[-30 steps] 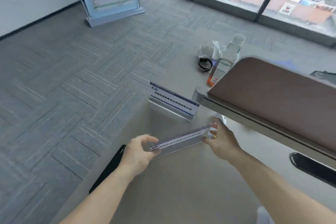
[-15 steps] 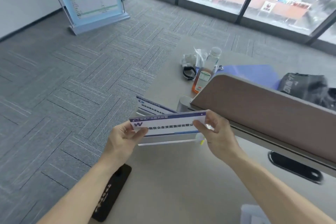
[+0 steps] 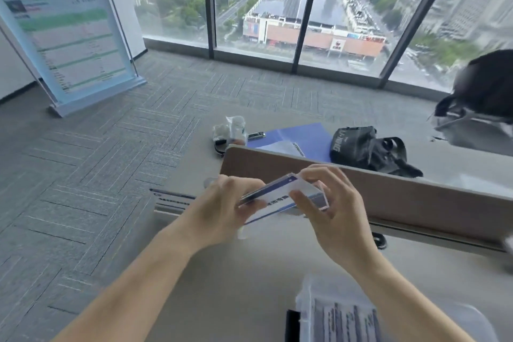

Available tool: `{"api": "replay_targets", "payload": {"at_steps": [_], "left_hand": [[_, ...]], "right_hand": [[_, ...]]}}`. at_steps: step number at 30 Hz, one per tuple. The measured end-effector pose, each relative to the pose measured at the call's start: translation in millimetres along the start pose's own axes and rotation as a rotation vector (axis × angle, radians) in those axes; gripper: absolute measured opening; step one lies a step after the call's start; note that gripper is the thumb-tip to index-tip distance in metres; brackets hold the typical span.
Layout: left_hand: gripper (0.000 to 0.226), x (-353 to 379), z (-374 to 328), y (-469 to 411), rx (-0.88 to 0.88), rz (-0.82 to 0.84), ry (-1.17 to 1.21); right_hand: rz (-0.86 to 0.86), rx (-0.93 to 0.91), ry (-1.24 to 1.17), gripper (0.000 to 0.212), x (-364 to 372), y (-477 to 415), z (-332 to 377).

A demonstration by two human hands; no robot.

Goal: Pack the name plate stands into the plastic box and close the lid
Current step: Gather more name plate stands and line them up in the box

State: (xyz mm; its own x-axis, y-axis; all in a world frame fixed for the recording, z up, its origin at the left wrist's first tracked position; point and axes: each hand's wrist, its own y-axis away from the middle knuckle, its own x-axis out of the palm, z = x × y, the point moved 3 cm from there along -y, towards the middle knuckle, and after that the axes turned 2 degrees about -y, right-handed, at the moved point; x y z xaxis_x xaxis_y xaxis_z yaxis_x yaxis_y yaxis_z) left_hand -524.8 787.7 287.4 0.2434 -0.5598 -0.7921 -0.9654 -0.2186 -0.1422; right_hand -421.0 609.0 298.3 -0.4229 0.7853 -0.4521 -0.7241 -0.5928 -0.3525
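Both hands hold one stand (image 3: 280,197) in the air above the counter (image 3: 222,280), just in front of the brown divider (image 3: 388,197). The left hand (image 3: 222,211) has its fingers clenched round the left end; the right hand (image 3: 330,208) pinches the right end between thumb and fingers. A second stand (image 3: 172,200) sits on the counter to the left. The box (image 3: 333,314) lies at the bottom edge, blurred, seemingly already holding stands.

Risks, as I judge them: the slick acrylic could slip from the pinch, its paper insert could slide out if tilted, or it could jam against stands already packed and stop the lid from shutting.
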Motion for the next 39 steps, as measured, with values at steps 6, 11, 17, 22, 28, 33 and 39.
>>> {"api": "replay_targets", "payload": {"at_steps": [6,11,17,22,28,33,39], "left_hand": [[0.023,62,-118,-6,-0.098,0.049,0.669],[0.024,153,-210,-16,-0.255,0.181,0.787],[0.043,258,-281,-14,-0.511,0.498,0.568],[0.032,329,-272,9,-0.688,0.638,0.483],[0.029,378,-235,34,-0.829,0.632,0.418],[0.028,413,-217,33,-0.842,0.622,0.358],[0.016,445,-204,30,-0.753,0.601,0.117]], "right_hand": [[-0.108,0.468,-0.407,0.062,-112,82,-56],[-0.128,0.631,-0.617,0.026,-174,153,-91],[-0.157,0.981,-0.567,0.022,-232,237,-168],[-0.075,1.154,-0.484,0.024,-227,285,-222],[-0.015,1.264,-0.456,0.042,-184,303,-256],[-0.04,1.326,-0.367,0.058,-161,312,-291],[0.034,1.357,-0.232,0.045,-142,321,-316]]}}
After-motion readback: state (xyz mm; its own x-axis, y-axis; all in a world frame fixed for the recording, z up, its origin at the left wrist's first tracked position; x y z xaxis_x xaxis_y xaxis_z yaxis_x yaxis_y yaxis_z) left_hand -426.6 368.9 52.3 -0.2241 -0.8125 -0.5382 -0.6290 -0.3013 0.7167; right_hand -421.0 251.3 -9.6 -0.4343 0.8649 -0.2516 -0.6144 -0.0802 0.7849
